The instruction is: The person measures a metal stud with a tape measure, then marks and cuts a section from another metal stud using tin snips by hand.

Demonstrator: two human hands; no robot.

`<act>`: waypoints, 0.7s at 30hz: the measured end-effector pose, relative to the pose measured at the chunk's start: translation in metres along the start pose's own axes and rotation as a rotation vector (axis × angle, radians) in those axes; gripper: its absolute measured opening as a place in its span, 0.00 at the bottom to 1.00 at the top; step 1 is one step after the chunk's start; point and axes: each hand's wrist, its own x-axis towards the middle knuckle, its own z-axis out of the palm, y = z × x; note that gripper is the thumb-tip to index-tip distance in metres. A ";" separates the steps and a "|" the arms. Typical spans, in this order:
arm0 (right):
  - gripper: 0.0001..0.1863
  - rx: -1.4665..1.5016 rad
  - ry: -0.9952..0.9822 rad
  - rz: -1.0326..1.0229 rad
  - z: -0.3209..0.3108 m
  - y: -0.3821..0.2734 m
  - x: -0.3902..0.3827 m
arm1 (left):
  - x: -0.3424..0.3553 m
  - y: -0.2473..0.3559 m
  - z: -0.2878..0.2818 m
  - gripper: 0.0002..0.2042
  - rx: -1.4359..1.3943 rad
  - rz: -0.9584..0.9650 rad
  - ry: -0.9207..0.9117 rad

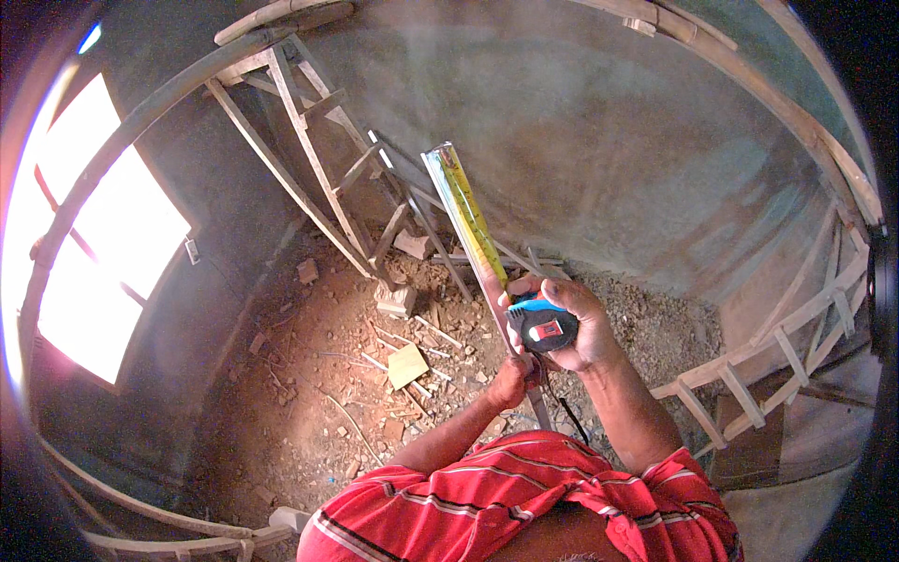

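I am in a rough room with grey-brown plastered walls [581, 122] and an earthen floor [272, 421] strewn with stones and rubble. Harsh daylight floods through a window [108, 239] on the left, its panes blown out to white.

A person in a red shirt [440, 496] with black and white stripes is seen from above, both forearms reaching forward. The right hand [588, 318] has its fingers and thumb wrapped around a tape measure [532, 320], a rounded black case with a blue upper edge and a red label. Its yellow blade [474, 217] is drawn out, pointing away from the person and slightly left, and runs along a long, narrow strip [455, 211] with a pale edge. The left hand [512, 379], just below the case, is curled around the lower part of that strip. A black cord [573, 421] hangs near the right wrist.

Beyond the hands, toward the left, a wooden ladder [357, 170] leans at a slant; a second ladder [743, 398] lies off to the right. On the floor, left of the hands, are a yellowish square board [407, 366] among thin sticks and, farther off, a whitish block [395, 301].
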 end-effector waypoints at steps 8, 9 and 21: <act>0.29 0.010 -0.006 -0.017 0.005 -0.007 -0.006 | -0.004 0.036 0.012 0.34 -0.023 -0.099 0.013; 0.29 0.015 -0.015 -0.015 0.006 -0.007 -0.006 | -0.005 0.036 0.008 0.34 -0.020 -0.096 -0.002; 0.26 0.091 -0.057 0.030 -0.005 -0.003 -0.004 | -0.001 0.021 -0.010 0.27 0.230 0.101 -0.103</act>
